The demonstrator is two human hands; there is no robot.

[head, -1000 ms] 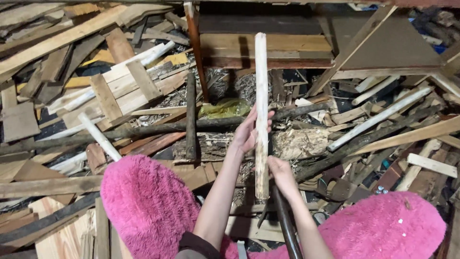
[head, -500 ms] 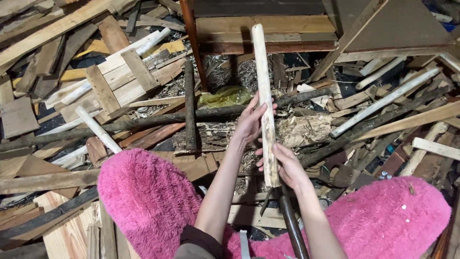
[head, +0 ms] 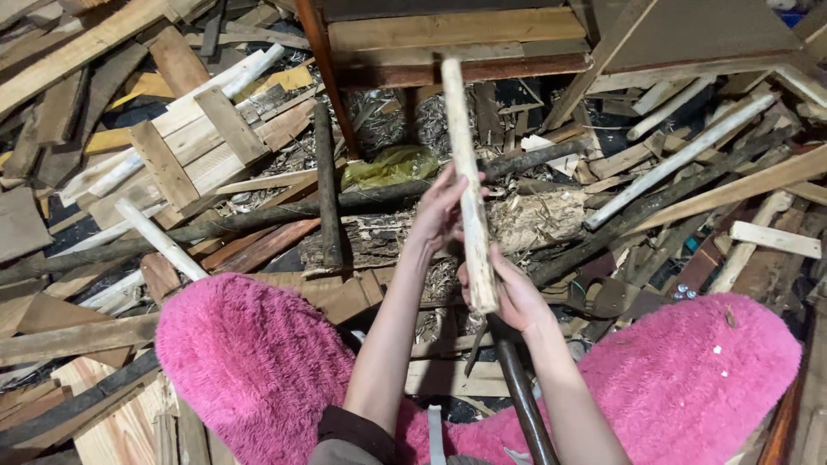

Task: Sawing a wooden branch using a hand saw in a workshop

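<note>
Both my hands hold a long pale wooden stick [head: 466,172], which points away from me and leans slightly left at its far end. My left hand [head: 441,213] grips it near the middle. My right hand [head: 508,288] is closed around its near end. A dark metal rod [head: 521,396] runs from under my right hand down toward me, between my knees in fluffy pink trousers [head: 250,362].
A heap of scrap planks, boards and branches covers the ground all around. A dark branch [head: 327,185] and a splintered log [head: 534,220] lie just beyond my hands. A crumpled yellow-green bag [head: 392,165] sits behind them, under a red-brown wooden frame [head: 457,52].
The stick's far end has tilted a little to the left. My hands have kept their hold on it, and the view has shifted slightly downward.
</note>
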